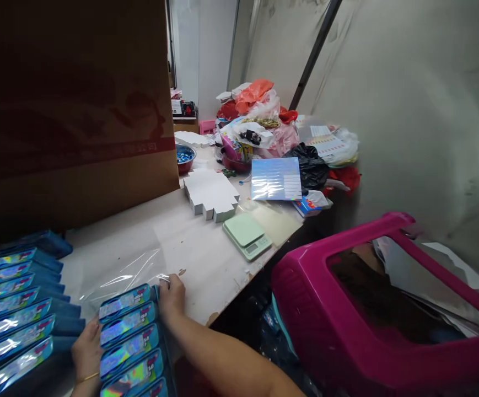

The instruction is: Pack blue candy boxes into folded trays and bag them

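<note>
The row of blue holographic boxes [129, 342] lay between both hands — its long axis ran toward the green scale [247, 235]. The right hand [172, 296] pressed curled fingers on its far end; the left hand [86, 350] steadied its near-left side.

pale green digital kitchen scale [247, 236] near worktop [206, 259] edge, stack of white flat die-cut cardboard blanks [211, 194] just behind it. shiny holographic sheet [276, 178] to the right, black plastic bag [311, 165] behind. big brown cardboard box [71, 110] at left, magenta plastic stool [346, 309] at right w/ papers.
</note>
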`<state>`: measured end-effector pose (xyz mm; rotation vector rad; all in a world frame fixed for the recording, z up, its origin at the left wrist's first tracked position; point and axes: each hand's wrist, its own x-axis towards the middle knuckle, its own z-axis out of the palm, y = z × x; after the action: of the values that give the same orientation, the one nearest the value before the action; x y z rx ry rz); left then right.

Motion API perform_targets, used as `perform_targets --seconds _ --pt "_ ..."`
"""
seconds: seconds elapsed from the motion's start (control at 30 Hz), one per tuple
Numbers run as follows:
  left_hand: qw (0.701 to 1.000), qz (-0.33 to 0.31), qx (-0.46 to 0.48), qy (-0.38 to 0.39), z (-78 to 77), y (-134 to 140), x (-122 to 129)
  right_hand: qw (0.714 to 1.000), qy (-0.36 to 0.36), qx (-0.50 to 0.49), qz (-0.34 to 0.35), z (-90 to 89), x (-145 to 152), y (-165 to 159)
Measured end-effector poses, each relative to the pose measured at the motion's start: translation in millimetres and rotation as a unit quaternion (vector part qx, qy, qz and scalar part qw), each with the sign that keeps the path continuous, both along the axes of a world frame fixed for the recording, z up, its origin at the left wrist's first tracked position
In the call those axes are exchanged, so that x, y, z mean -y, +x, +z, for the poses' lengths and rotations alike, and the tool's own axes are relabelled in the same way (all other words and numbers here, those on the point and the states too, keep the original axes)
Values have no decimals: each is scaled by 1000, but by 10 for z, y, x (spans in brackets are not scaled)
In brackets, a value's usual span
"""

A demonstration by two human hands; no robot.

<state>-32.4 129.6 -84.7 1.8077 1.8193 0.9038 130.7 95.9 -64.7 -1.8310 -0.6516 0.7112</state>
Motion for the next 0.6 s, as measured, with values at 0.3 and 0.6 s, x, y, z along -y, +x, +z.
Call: perform_targets --seconds 0.3,0.6 --pt "977 -118 -172 -42 317 -2 359 905 -111 351 213 208 580 338" --pt "974 -143 -140 109 628 166 209 842 -60 430 320 625 221 440"
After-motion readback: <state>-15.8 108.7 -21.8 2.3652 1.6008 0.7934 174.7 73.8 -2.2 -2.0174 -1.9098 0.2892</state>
